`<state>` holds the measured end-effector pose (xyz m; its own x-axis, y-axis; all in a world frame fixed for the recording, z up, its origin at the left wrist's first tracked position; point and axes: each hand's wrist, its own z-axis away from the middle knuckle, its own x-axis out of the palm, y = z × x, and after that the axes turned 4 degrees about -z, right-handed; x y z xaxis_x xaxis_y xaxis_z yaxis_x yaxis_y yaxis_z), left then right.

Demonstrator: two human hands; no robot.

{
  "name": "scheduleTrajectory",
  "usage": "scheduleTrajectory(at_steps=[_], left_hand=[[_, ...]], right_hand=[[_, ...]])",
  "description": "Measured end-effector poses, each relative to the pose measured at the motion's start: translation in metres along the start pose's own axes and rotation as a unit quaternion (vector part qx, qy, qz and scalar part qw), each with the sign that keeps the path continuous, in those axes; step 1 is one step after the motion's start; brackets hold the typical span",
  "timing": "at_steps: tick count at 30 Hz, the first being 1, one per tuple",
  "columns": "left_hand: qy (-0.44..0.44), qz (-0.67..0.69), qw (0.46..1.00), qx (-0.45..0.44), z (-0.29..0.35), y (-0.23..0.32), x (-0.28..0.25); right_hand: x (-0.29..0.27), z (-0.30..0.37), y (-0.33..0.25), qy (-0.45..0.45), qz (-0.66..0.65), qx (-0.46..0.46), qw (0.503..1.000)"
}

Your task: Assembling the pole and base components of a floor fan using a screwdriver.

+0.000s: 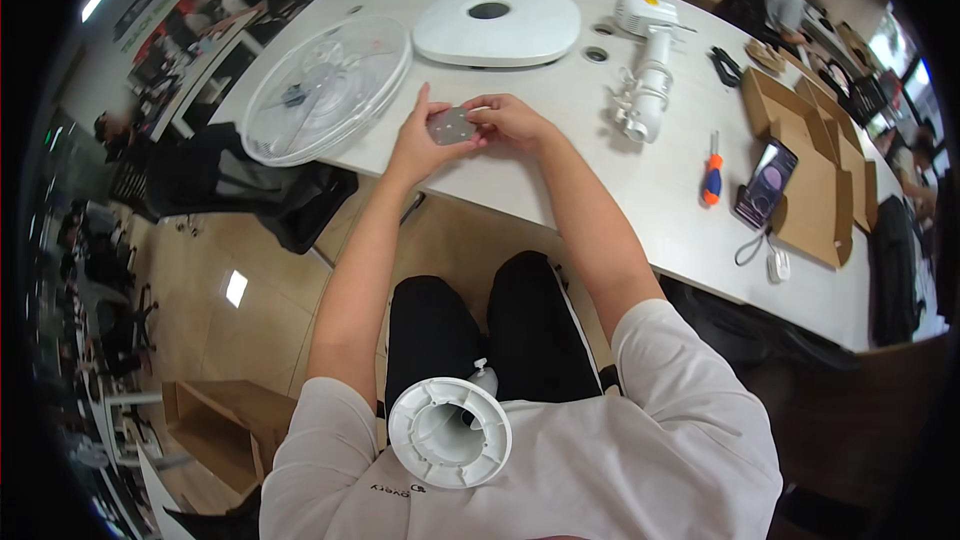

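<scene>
Nearest, a white collar [450, 470] shows over the lap [535, 330]; beyond, left to right, a fan grille [345, 90] lies on the desk [610, 190], the left hand [412, 147], fingers spread, cradles a grey piece [450, 127] by the near edge, and the right hand [515, 122], curled, pinches that piece's right side. Handling it seems the step underway, calling for steadiness.

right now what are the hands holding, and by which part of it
A small flat grey piece with pale spots: the left hand holds it at its left and lower edges, the right hand at its right edge.
</scene>
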<state>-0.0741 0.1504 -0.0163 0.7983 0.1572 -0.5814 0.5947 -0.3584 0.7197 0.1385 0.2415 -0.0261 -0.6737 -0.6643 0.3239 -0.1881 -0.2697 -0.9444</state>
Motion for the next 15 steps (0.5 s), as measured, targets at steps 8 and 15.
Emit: scheduleTrajectory(at_steps=[8,15], left_hand=[[-0.041,0.026,0.999,0.020,0.015,0.047,0.014],[-0.106,0.045,0.991,0.067,0.037,0.118,0.017]], right_hand=[[0.009,0.090,0.005,0.334,0.257,-0.196,0.885],[-0.070,0.260,-0.025,0.702,0.579,-0.139,0.390]])
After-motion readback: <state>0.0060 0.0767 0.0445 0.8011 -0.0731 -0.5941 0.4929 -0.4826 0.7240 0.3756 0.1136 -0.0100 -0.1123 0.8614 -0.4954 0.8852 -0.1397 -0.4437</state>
